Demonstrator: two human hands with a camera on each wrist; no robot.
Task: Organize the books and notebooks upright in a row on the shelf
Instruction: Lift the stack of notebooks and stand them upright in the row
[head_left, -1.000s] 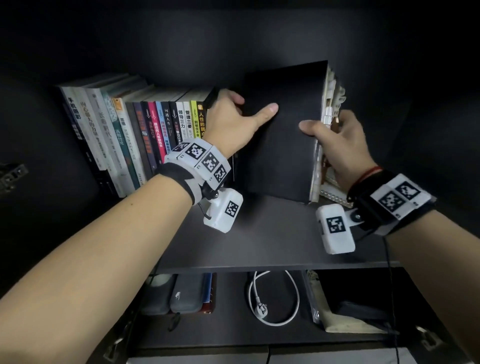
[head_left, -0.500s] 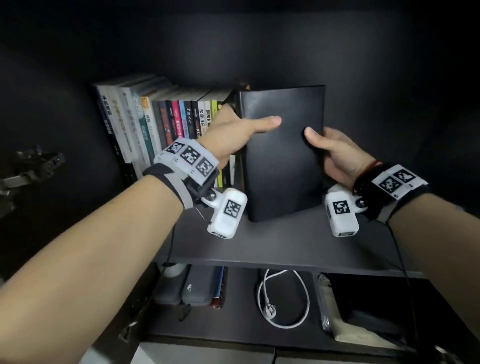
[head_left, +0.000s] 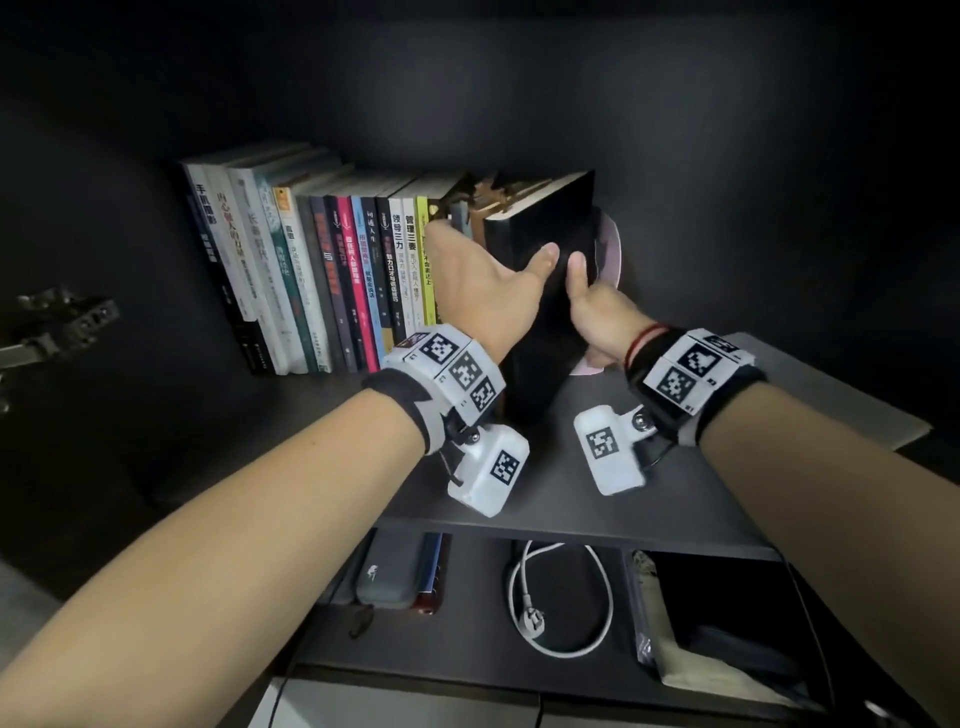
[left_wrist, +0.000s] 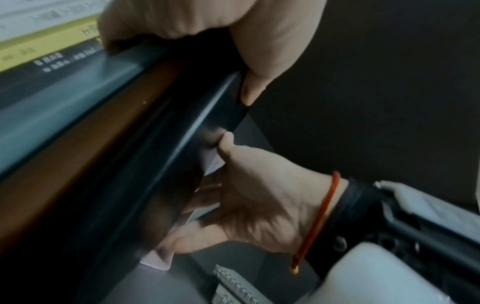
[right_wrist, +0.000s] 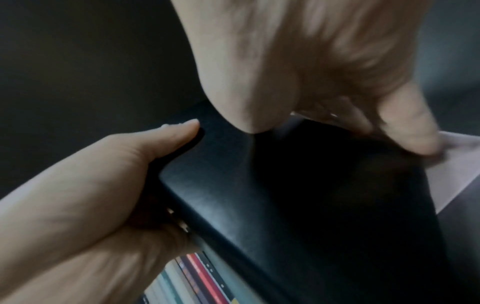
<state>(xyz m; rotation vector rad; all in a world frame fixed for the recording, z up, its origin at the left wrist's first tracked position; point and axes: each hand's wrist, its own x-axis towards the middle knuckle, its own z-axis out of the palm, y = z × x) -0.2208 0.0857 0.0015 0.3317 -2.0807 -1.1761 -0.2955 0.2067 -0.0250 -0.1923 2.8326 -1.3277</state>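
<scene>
A row of books stands upright at the left of the dark shelf. At its right end a black notebook stands with its spine toward me, next to brown and grey notebooks. My left hand grips it, thumb on the spine and fingers down its left side. My right hand pinches the same notebook, thumb on the spine and fingers on the right cover. A pale pink cover shows behind my right hand.
A spiral-bound notebook lies flat on the shelf below my right wrist. The lower shelf holds a grey case, a coiled white cable and a bag. A metal bracket juts out at the far left.
The black notebook has turned from cover-on to spine-on and moved left against the row. Both hands stayed on it and closed in together on the spine.
</scene>
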